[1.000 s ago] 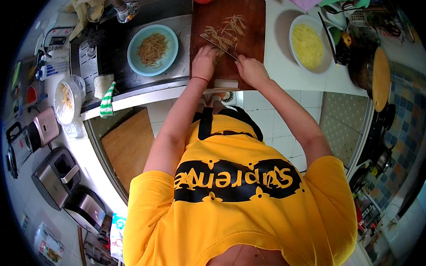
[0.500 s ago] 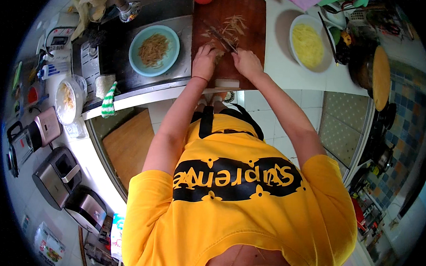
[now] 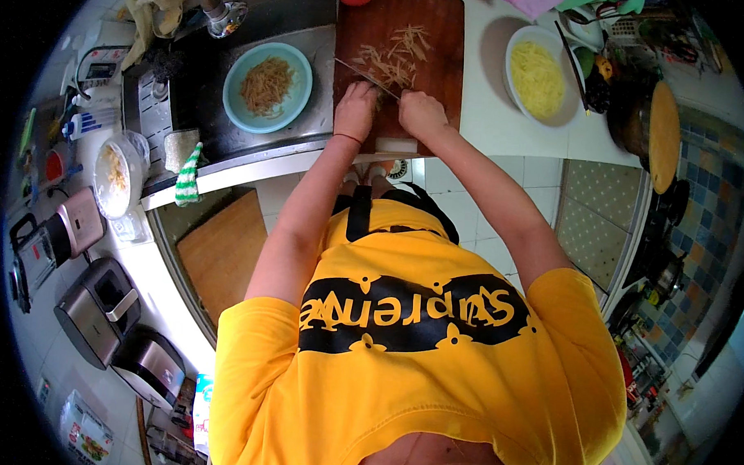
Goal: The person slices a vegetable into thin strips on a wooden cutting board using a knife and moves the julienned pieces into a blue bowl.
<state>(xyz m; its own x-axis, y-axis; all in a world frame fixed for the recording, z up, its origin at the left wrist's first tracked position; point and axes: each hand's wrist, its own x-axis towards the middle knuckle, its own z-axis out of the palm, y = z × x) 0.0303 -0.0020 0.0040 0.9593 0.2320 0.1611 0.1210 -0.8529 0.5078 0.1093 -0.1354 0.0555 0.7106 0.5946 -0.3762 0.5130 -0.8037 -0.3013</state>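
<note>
Pale shredded strips (image 3: 392, 57) lie mid-board on the brown cutting board (image 3: 441, 38). The right hand (image 3: 421, 114), near the board's front edge, grips a knife (image 3: 366, 76); the left hand (image 3: 356, 109) is curled beside it, pressing the strips.

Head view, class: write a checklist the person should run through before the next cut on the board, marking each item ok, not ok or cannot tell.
1. Knife gripped by the right hand: ok.
2. Left hand steadying the food beside the blade: ok.
3. Left fingertips curled clear of the edge: cannot tell.
4. Wooden cutting board flat on the counter: ok.
5. Cut strips piled clear beyond the blade: ok.
</note>
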